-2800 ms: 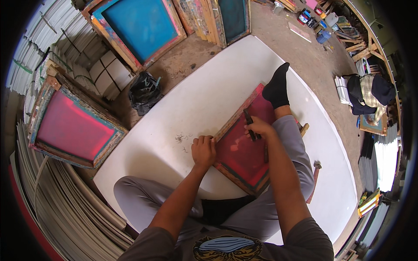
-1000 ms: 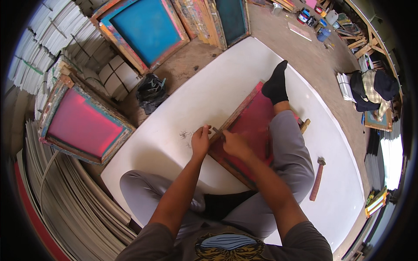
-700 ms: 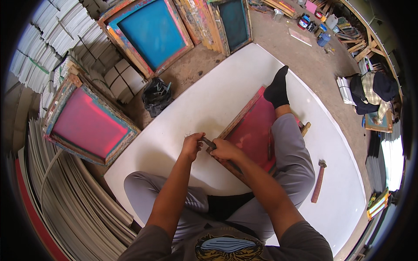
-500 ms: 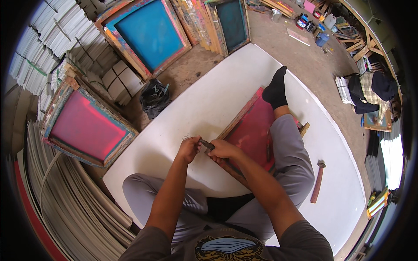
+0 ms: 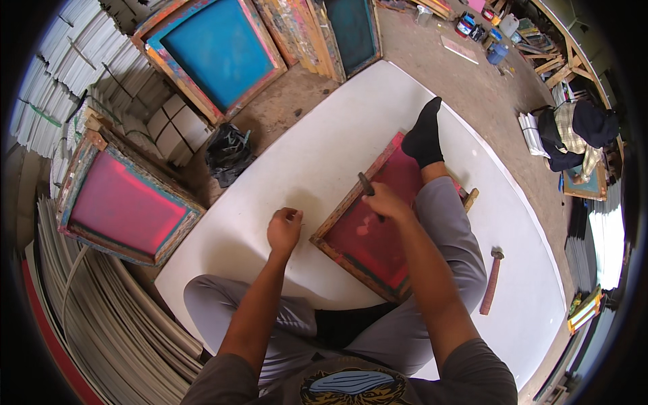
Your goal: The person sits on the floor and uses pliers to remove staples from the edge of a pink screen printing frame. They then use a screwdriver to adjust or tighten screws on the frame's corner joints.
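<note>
My right hand [image 5: 387, 201] is closed round a dark, slim hand tool [image 5: 365, 183] whose kind I cannot make out. It is held over a wooden screen-printing frame [image 5: 342, 209] with red mesh. This frame lies on the white board between my legs, and my right foot, in a black sock, rests by its far corner. Left of the frame, above the board, my left hand [image 5: 284, 231] has its fingers curled in with the fingertips together. Whatever they may hold is too small to see. A hammer [image 5: 492, 282] with a reddish handle lies right of my right knee.
The white board [image 5: 317, 158] spreads under me. Frames with pink mesh [image 5: 128, 196] and blue mesh [image 5: 216, 50] stand at the left and back. A black plastic bag [image 5: 228, 154] sits beside the board's edge. Far right, a person [image 5: 577, 131] bends over another frame.
My hands have moved apart. The right one carried the dark tool right and away from me, over the red mesh; the left one shifted slightly left and down. The person's hand now shows on their frame.
</note>
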{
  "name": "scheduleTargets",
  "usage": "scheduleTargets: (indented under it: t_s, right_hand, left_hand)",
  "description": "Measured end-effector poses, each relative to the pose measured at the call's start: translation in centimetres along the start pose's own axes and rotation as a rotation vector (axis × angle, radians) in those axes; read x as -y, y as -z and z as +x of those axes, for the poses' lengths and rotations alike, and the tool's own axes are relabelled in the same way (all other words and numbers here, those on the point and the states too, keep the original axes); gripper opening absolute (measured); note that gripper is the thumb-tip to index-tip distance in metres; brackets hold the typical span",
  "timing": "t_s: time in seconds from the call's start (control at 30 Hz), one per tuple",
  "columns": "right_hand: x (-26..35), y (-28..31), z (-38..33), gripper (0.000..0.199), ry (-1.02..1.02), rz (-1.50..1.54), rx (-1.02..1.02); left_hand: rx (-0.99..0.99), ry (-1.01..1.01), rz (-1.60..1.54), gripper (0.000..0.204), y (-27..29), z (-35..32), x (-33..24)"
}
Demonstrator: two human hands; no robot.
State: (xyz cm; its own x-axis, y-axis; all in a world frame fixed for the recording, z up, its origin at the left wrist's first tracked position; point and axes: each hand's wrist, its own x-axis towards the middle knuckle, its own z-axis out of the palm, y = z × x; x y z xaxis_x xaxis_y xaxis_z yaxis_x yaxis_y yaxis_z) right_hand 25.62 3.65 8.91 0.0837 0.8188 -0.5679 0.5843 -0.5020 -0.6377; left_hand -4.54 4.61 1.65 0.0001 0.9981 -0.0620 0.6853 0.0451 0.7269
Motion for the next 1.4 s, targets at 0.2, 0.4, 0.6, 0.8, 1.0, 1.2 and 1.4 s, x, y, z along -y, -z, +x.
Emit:
scheduleTargets:
  t_s: [0.2, 0.4, 0.6, 0.8, 1.0, 1.2, 1.4]
  right_hand:
    - [-3.6, 2.0, 2.7, 0.039, -0.09, -0.325, -0.281]
    - [-2.5, 2.5, 3.3, 0.042, -0.211, -0.388, -0.233]
    - [-0.5, 2.9, 3.1, 0.04, -0.268, -0.472, -0.193]
    - [0.3, 2.9, 2.8, 0.037, -0.276, -0.556, -0.2]
    - [0.3, 3.0, 3.3, 0.04, -0.281, -0.565, -0.176]
    - [-3.1, 4.0, 4.7, 0.033, -0.252, -0.143, -0.049]
    - [-3.8, 4.0, 4.3, 0.021, -0.248, 0.087, -0.014]
  left_hand:
    - [0.104, -0.261, 0.087, 0.023, -4.0, -2.8, -3.2]
    - [0.101, -0.241, 0.067, 0.024, -4.5, -3.4, -3.2]
    - [0.089, -0.24, 0.053, 0.024, -4.5, -3.5, -3.2]
    - [0.084, -0.243, 0.036, 0.024, -4.7, -3.6, -3.0]
    - [0.084, -0.249, 0.024, 0.024, -4.6, -3.6, -2.8]
    - [0.087, -0.247, 0.018, 0.024, -4.6, -3.6, -2.9]
    - [0.101, -0.219, 0.016, 0.023, -4.4, -3.6, -3.2]
